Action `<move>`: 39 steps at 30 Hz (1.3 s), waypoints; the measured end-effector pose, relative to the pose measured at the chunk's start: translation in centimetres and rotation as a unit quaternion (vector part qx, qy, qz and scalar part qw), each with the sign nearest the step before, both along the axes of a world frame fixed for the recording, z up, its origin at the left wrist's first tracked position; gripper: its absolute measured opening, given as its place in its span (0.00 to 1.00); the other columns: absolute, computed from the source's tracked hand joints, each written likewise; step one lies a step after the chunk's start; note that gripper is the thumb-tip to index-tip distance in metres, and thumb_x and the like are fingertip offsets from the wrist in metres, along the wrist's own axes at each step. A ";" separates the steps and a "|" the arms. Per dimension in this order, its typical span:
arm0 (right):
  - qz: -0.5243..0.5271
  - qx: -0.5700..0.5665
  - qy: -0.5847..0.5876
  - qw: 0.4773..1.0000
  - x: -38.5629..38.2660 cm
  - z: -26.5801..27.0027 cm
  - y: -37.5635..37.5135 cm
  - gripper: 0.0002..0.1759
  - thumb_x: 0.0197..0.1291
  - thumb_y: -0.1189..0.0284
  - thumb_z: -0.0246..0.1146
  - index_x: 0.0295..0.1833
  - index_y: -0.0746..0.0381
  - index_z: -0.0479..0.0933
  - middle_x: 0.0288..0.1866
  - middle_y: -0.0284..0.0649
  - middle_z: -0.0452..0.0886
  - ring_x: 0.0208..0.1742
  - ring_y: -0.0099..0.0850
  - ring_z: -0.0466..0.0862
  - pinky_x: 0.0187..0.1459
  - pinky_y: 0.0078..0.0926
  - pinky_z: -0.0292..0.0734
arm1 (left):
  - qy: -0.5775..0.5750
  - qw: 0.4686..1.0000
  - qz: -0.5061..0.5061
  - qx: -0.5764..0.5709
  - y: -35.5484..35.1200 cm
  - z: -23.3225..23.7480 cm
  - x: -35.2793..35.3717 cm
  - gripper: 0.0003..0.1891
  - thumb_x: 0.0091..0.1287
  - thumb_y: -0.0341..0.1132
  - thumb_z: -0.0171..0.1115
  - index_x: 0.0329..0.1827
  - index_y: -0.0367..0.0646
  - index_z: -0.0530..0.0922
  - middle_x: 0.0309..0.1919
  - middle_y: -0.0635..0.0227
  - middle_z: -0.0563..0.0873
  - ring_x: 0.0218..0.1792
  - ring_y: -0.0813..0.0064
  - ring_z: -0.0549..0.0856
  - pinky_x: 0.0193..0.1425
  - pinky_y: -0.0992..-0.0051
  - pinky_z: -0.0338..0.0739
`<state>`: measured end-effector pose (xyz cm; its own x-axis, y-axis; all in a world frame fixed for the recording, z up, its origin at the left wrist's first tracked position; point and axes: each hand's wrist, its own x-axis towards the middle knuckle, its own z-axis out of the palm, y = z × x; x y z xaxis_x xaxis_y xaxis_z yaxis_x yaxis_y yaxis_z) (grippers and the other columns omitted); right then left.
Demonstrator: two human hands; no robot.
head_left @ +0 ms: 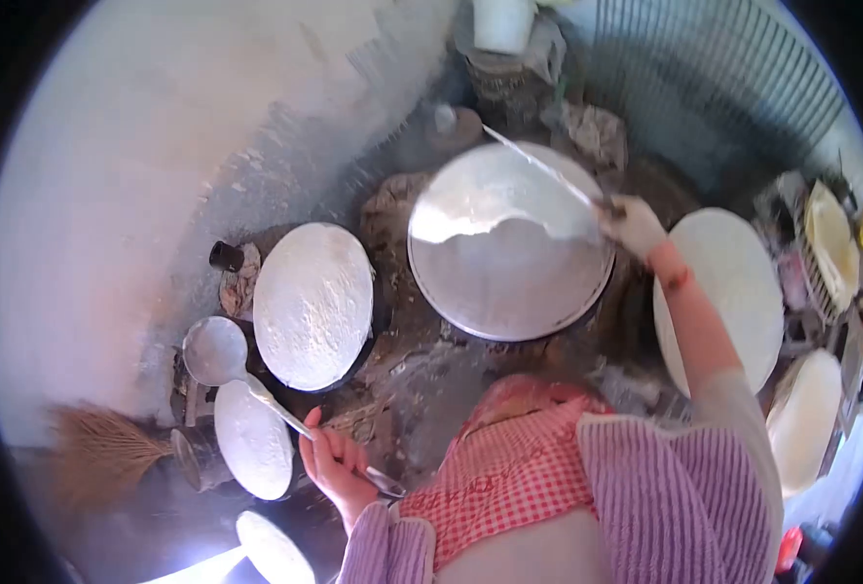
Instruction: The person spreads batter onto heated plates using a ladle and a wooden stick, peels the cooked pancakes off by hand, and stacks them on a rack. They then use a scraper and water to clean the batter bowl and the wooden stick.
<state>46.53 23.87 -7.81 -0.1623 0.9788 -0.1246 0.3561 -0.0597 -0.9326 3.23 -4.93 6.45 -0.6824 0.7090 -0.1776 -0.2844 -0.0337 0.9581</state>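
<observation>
My left hand [334, 469] is closed round the handle of a ladle [215, 351], whose round bowl hangs just past a tub of white batter [254, 443]. My right hand [634, 226] grips the dark handle of a long, thin, pale spatula [540, 165]. The spatula reaches leftward across the far part of a large round griddle [514, 282]. The griddle's far side looks bright white and its near side greyish. To the left, a round griddle [314, 307] is covered with a bumpy white layer.
Right of my forearm lies a large pale disc [728, 292]. Beyond it stand a basket [821, 277] with folded pale sheets and another pale disc [803, 423]. A straw broom [105, 453] is at lower left. A white bucket [502, 24] stands at the back by the wall.
</observation>
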 end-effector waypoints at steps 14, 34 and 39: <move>0.076 -0.005 -0.049 0.996 -7.3 1.6 1.1 0.21 0.58 0.70 0.65 0.58 0.61 0.81 0.39 0.38 0.87 0.34 0.23 0.83 0.39 0.23 0.79 | -0.044 0.986 -0.076 -0.141 5.1 -2.3 -2.3 0.17 0.78 0.37 0.48 0.63 0.38 0.69 0.21 0.78 0.62 0.15 0.89 0.59 0.16 0.83 0.54; 0.071 -0.189 -0.005 0.979 -5.6 1.5 -14.4 0.21 0.56 0.71 0.69 0.54 0.67 0.79 0.35 0.40 0.85 0.32 0.23 0.83 0.36 0.26 0.79 | 0.510 0.780 -0.304 -0.199 0.4 -7.1 2.5 0.28 0.66 0.27 0.59 0.71 0.41 0.68 0.41 0.50 0.79 0.41 0.53 0.80 0.46 0.60 0.74; 0.027 -0.079 -0.204 0.975 -1.8 -2.9 -27.2 0.30 0.49 0.66 0.76 0.58 0.65 0.78 0.42 0.38 0.85 0.41 0.23 0.82 0.44 0.27 0.78 | 0.478 0.746 -0.425 -0.187 -1.7 -7.1 3.8 0.28 0.66 0.27 0.58 0.71 0.47 0.69 0.41 0.55 0.79 0.41 0.56 0.80 0.48 0.65 0.76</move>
